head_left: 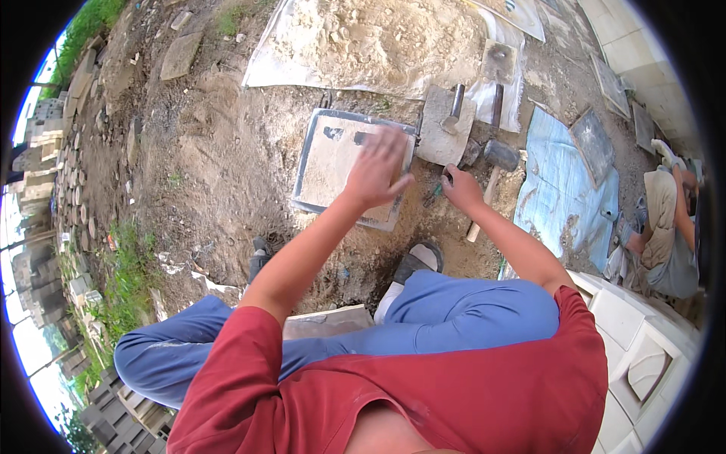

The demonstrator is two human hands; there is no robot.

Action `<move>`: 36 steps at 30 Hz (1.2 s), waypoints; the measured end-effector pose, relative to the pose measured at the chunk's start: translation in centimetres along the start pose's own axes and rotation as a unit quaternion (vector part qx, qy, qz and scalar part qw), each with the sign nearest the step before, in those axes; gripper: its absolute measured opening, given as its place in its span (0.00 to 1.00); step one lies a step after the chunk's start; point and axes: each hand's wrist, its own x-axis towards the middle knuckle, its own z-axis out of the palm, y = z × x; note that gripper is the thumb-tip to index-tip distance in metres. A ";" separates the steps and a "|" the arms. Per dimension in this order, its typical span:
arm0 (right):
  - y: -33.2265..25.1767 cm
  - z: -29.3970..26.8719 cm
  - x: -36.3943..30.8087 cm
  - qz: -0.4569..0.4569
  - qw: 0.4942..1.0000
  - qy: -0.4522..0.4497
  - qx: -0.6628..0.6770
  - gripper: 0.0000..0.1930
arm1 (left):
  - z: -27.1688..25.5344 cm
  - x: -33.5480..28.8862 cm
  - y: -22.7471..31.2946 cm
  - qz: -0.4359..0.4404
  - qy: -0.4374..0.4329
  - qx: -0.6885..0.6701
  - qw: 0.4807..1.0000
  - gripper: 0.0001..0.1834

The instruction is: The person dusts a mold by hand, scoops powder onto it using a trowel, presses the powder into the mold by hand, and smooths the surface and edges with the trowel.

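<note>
Slab (333,163), a square stone piece with a dark rim, lies flat on the bare dirt in front of the seated person's feet. Left hand (378,168) hovers over or brushes its right half, fingers spread and blurred; whether the palm touches the surface cannot be told. Right hand (460,187) rests at the ground just beside the slab's right edge, fingers curled around a small dark object that is too small to identify. A mallet (491,170) with a pale wooden handle lies just beyond the right hand, and a metal hammer (454,110) sits on a flat grey stone (442,132) touching the slab's upper right corner. Farther out lie a sand heap (363,38) on white sheeting, a blue tarp (563,178) carrying another dark-edged tile (594,144), and white blocks (635,333) at the right. Another person (669,227) sits at the far right edge.

Risks, as judged from this layout: grit on the slab may scrape the bare left palm; the sharp rim may cut the fingers should the hand slide off; the mallet handle near the right wrist could be knocked or rolled; loose soil under the slab may let it rock under pressure.
</note>
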 end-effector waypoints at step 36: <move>-2.7 -1.1 2.6 -0.146 0.978 0.148 0.018 0.13 | -2.0 -12.0 -1.1 0.018 -0.063 -0.067 0.996 0.42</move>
